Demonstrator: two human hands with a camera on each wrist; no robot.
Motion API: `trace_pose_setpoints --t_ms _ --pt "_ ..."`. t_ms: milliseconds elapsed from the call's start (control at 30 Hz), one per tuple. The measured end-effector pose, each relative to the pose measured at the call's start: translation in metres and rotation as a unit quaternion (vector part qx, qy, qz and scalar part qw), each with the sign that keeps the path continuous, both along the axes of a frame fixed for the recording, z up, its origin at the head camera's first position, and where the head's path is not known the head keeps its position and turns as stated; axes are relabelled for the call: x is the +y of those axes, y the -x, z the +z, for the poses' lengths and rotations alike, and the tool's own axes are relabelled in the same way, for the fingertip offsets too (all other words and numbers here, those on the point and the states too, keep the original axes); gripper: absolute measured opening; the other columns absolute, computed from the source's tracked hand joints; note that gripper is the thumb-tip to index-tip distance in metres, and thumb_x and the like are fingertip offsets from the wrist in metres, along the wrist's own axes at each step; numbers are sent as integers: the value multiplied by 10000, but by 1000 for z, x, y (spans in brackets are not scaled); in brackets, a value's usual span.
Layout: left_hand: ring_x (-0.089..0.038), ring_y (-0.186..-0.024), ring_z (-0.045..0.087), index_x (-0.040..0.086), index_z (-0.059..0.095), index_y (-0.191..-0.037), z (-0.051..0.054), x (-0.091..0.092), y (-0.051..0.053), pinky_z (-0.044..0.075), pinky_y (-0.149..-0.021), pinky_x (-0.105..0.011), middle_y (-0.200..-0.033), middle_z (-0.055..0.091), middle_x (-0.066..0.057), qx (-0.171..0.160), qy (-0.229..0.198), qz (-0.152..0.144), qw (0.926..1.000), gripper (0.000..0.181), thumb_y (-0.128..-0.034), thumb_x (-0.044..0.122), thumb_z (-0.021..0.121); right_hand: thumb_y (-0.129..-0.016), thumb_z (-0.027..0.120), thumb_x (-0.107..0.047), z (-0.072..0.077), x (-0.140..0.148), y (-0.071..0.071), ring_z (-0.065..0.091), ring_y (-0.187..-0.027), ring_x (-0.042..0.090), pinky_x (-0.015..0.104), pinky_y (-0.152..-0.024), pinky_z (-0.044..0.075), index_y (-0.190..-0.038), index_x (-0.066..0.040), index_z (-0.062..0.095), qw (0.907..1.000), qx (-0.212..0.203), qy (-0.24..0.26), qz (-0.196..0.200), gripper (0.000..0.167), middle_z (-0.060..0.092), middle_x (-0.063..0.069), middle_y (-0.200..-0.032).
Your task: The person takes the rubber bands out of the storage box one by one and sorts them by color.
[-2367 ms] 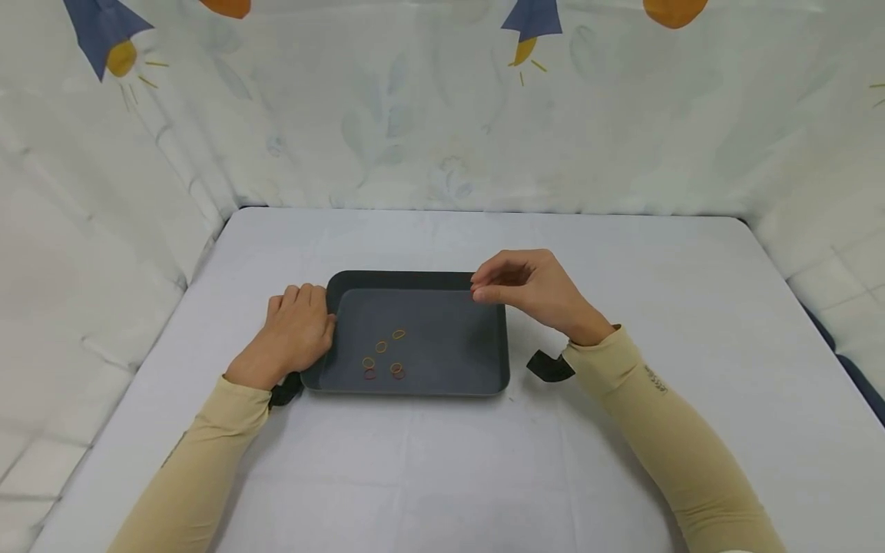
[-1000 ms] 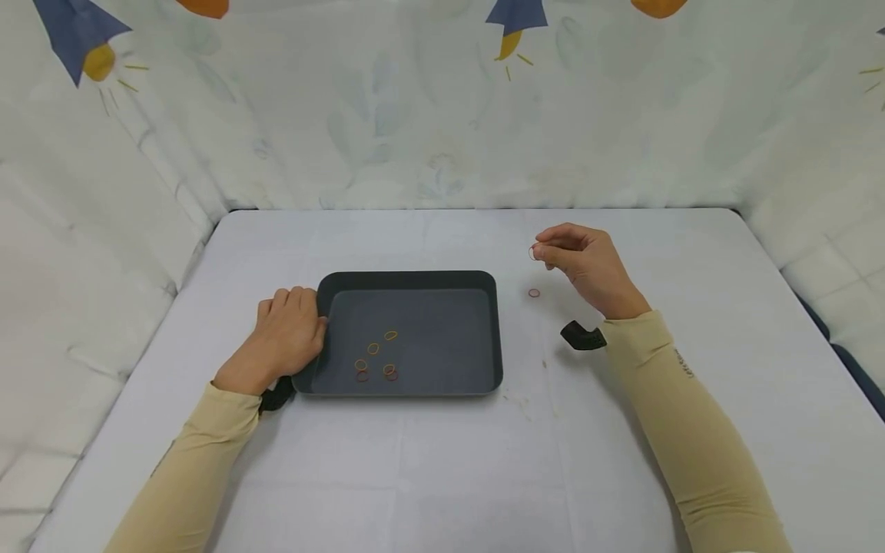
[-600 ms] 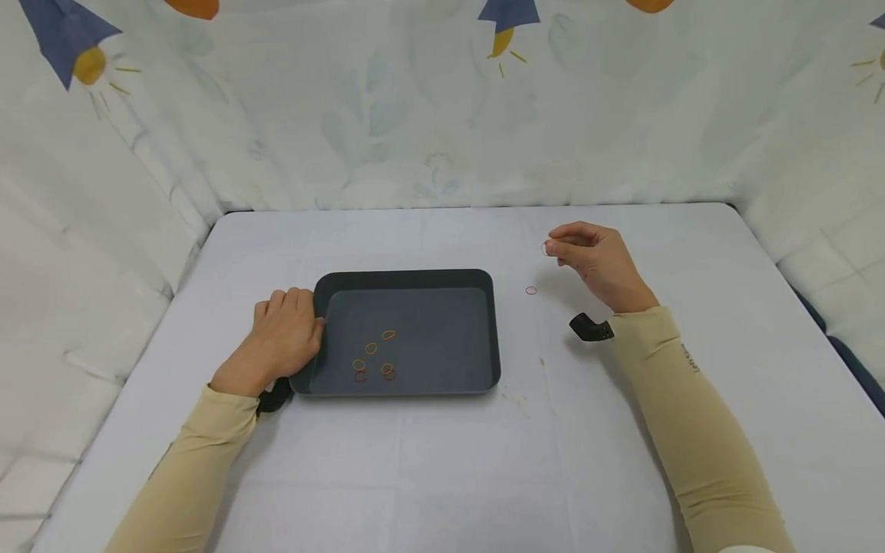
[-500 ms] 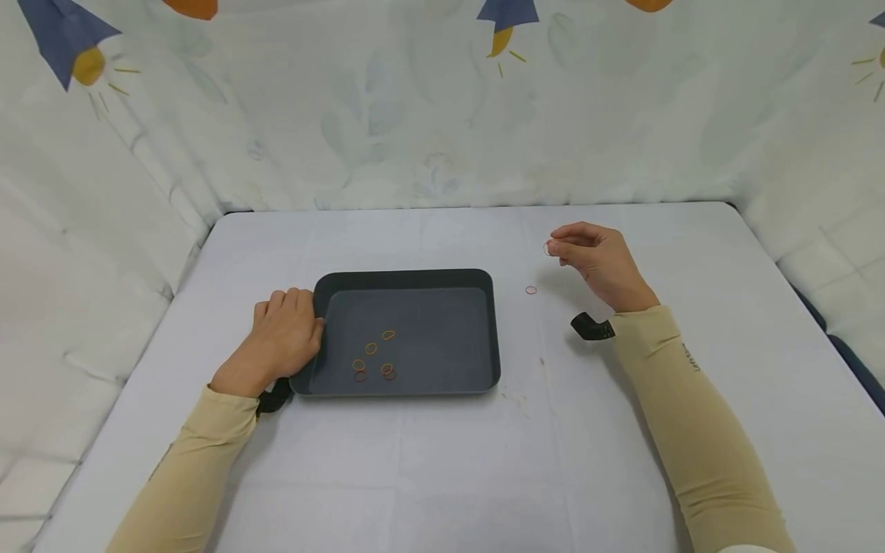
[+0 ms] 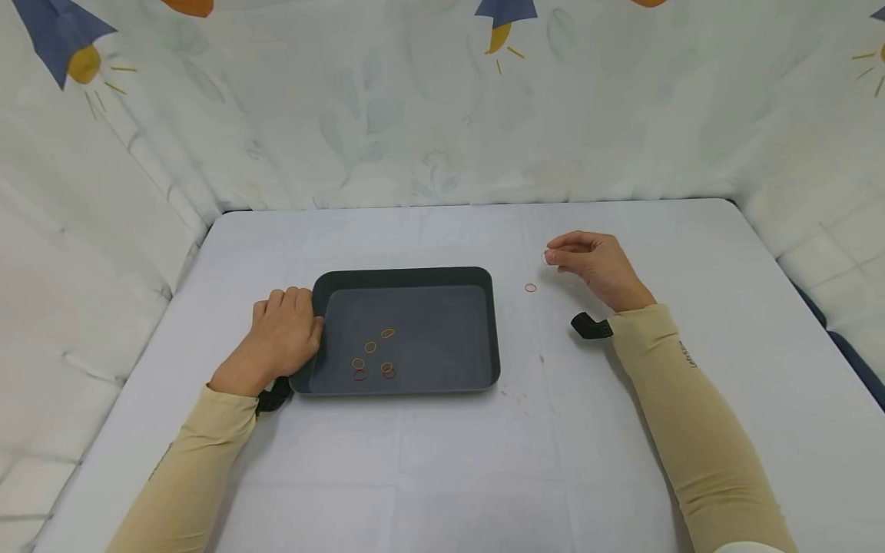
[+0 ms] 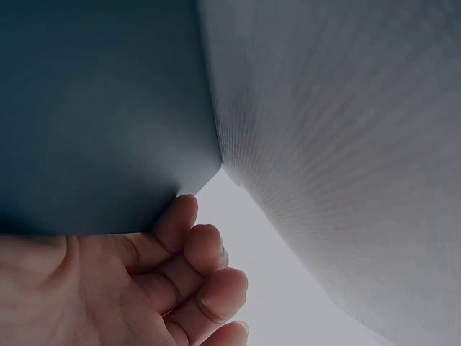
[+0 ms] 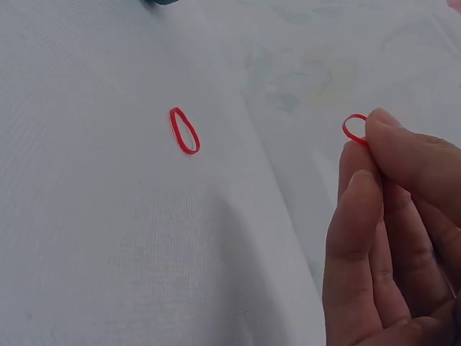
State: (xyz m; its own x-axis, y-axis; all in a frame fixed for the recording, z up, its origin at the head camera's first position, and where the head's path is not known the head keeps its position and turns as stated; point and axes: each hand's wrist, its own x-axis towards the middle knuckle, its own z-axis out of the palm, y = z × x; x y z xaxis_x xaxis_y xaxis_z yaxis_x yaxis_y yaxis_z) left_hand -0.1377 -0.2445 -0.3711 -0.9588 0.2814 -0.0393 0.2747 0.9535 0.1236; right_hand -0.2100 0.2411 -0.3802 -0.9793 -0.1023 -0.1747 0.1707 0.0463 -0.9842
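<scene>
Head view: with the right grip (image 5: 596, 266), pinching a red rubber band (image 5: 544, 258) above the counter (image 5: 449, 468), near a loose red band (image 5: 530, 288); with the left grip (image 5: 282, 334), holding the dark tray (image 5: 404, 278) by its left edge. Left wrist view: fingers curled at the tray's side. Right wrist view: pinching one side of the band; probably light, soft, stretchy, best taken there.

tray (image 5: 404, 278): on tabletop (image 5: 442, 468), left of middle
tray bands (image 5: 370, 342): in tray, toward near left
loose band (image 7: 175, 130): right of tray
left hand (image 5: 285, 332): at tray's left edge
held band (image 7: 345, 128): in right hand (image 5: 596, 266)
</scene>
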Motion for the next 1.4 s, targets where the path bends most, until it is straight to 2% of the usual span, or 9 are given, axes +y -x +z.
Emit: trace_pose_setpoints --t_ms 100,433,733,900,1033,1400 --pt "-391 -951 378 -48 431 -1050 0 0 0 284 -811 -511 -997 447 -209 -17 9 1 10000 211 -1049 164 437 -867 850 -177 -2 0 1 716 -946 100 251 -864 576 -1239 53 675 9996 -47 -279 52 471 788 -68 -977" --pt "-392 -955 377 -53 432 -1063 0 0 0 285 -818 -518 -998 447 -206 -41 -10 49 10000 218 -1047 165 439 -846 873 -228 -1 1 0 705 -970 105 264 -888 576 -1184 -31 721 9936 -228 -1072 282 419 792 -84 -959" --pt "-386 -945 370 -50 424 -1057 0 -1 0 281 -811 -510 -993 439 -203 7 4 -20 10000 215 -1047 164 436 -842 872 -316 -2 0 0 678 -820 124 259 -770 529 -1126 -148 771 9691 -337 -2394 480 346 778 -127 -878" --pt "-385 -942 373 -44 428 -1045 1 0 0 280 -808 -508 -985 442 -200 -7 -7 -21 10000 207 -1047 163 441 -830 878 -347 0 0 0 695 -840 129 286 -798 519 -1084 -185 794 9546 -303 -2915 530 313 782 -106 -868" --pt "-393 -952 378 -49 429 -1049 1 0 0 285 -812 -516 -994 447 -207 12 -15 -21 10000 211 -1045 161 440 -827 880 -365 2 -1 1 710 -845 120 292 -827 502 -1074 -190 802 9486 -337 -3083 630 313 788 -107 -884" --pt "-387 -943 374 -47 421 -1039 0 0 0 283 -806 -510 -980 436 -198 29 -8 -42 10000 206 -1045 159 434 -829 876 -370 10 -2 -1 698 -858 111 282 -831 489 -1101 -177 803 9428 -360 -3215 803 342 788 -108 -919"
